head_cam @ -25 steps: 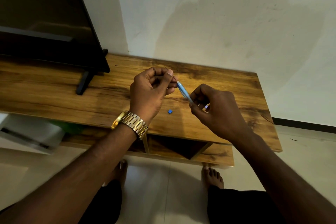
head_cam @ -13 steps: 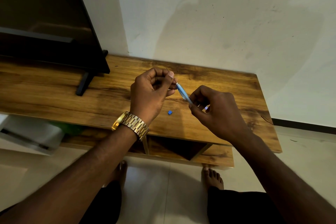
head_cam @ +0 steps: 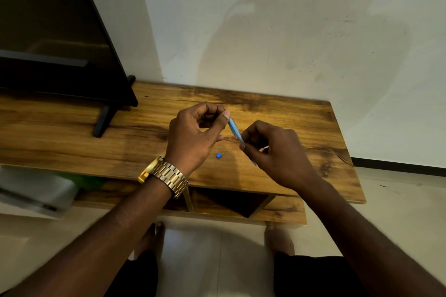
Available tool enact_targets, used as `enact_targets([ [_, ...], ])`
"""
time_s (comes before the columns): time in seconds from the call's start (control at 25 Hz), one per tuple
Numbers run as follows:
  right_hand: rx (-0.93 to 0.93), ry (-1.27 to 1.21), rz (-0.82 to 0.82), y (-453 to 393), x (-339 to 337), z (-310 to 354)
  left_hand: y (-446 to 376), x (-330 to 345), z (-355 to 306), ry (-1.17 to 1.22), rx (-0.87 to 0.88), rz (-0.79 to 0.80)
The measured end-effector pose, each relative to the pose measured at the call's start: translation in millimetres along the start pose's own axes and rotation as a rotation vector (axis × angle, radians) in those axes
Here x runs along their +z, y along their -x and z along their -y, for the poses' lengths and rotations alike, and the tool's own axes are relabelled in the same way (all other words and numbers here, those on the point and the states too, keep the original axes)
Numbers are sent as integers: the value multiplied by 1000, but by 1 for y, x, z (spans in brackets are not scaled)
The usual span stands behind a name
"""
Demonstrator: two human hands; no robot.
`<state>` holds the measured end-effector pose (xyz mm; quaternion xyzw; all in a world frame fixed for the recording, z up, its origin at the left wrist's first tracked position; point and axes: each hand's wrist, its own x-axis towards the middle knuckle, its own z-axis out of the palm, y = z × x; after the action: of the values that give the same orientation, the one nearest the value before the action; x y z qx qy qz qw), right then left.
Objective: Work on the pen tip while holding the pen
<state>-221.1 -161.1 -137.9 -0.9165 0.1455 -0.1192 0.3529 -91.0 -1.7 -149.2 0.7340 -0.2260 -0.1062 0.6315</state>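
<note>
A thin blue pen [head_cam: 234, 129] is held slanted between both hands above the wooden table [head_cam: 301, 118]. My left hand [head_cam: 193, 137], with a gold watch on its wrist, pinches the pen's upper end between thumb and curled fingers. My right hand [head_cam: 275, 154] grips the pen's lower part with curled fingers; the tip pokes out below the hand. A tiny blue piece [head_cam: 219, 155] lies on the tabletop just below and between the hands.
A black TV [head_cam: 55, 38] on a stand leg [head_cam: 103, 119] fills the table's left side. White wall behind. A lower shelf [head_cam: 280, 212] sits under the tabletop. A white object [head_cam: 33, 190] lies at lower left. Bare feet [head_cam: 280, 239] stand on the tiled floor.
Both hands hold nearly still. The left thumb has shifted slightly along the pen's upper end and the pen stands a little steeper.
</note>
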Motion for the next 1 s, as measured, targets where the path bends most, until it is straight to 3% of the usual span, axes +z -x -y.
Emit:
enact_targets([
  [0.48,-2,-11,-2,-3,10,0,4,0,-5,-151,94,73],
  [0.6,35,-69,-98,-6,3,1,-9,-19,-8,-159,38,-19],
  [0.68,84,-145,-205,-8,-5,-1,-18,-39,-4,-319,5,-96],
  [0.88,211,-334,-302,-11,-18,-7,-15,-42,22,-767,-29,131],
  [1.0,224,-349,-287,-10,-20,-7,-8,-15,37,-874,16,228],
])
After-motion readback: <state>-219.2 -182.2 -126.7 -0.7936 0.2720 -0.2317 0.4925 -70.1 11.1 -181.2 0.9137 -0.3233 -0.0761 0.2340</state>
